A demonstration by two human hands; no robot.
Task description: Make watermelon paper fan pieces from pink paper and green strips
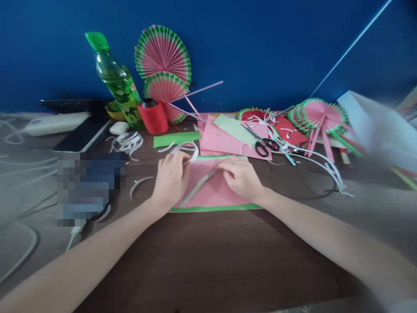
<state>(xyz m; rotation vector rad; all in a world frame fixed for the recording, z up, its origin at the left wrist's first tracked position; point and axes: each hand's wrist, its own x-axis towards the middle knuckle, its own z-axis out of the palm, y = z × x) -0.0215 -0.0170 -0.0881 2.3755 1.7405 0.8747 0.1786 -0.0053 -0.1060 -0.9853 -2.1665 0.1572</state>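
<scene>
A pink paper sheet (pixel 221 191) with green bands along its near and far edges lies flat on the table. My left hand (pixel 171 180) rests at its left side, fingers curled in. A curled white strip (pixel 194 152) loops out at those fingertips, and they seem closed on its end. Over the right part of the sheet, my right hand (pixel 243 178) pinches the upper end of a narrow pale strip (pixel 197 189). That strip slants down to the left across the pink paper, its lower end near the green band.
Behind lie black-handled scissors (pixel 262 145), pink paper sheets (pixel 215 139), a green paper piece (pixel 176 139) and white scraps (pixel 128 143). Red thread (pixel 154 118), a green bottle (pixel 119 82) and pleated paper fans (pixel 163 54) stand by the blue wall. A pixelated phone-like object (pixel 94 187) is left.
</scene>
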